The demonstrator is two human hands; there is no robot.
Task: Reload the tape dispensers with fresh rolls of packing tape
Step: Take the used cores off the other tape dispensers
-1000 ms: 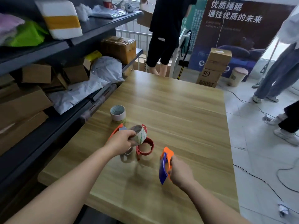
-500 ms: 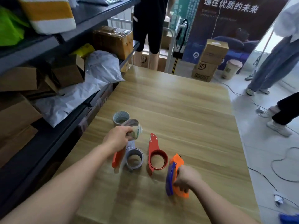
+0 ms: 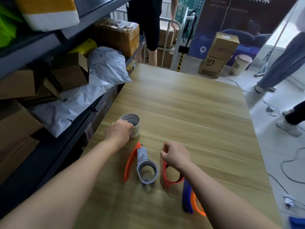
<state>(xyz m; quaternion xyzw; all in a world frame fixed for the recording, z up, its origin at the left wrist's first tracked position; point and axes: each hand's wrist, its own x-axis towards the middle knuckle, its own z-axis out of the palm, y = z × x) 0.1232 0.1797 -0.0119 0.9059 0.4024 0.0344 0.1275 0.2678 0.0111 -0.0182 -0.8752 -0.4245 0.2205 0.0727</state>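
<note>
My left hand (image 3: 119, 131) grips a roll of tape (image 3: 134, 121) standing on the wooden table (image 3: 189, 113) near its left edge. A grey and orange tape dispenser (image 3: 145, 169) lies flat just in front of that hand. To its right lies a red dispenser (image 3: 174, 178) with an empty ring. My right hand (image 3: 175, 156) is over the red dispenser's handle, with the fingers pinched around its tip. A blue and orange dispenser (image 3: 188, 198) lies on the table under my right forearm, untouched.
A dark shelf rack (image 3: 49, 47) with cardboard boxes and grey mail bags (image 3: 105, 66) runs along the table's left side. A person (image 3: 148, 22) stands at the table's far end. Stacked boxes (image 3: 219, 55), a bin and cables are on the floor at the right, near other people's legs.
My left hand carried the tape roll forward and down onto the table. My right hand let go of the blue and orange dispenser and moved to the red one.
</note>
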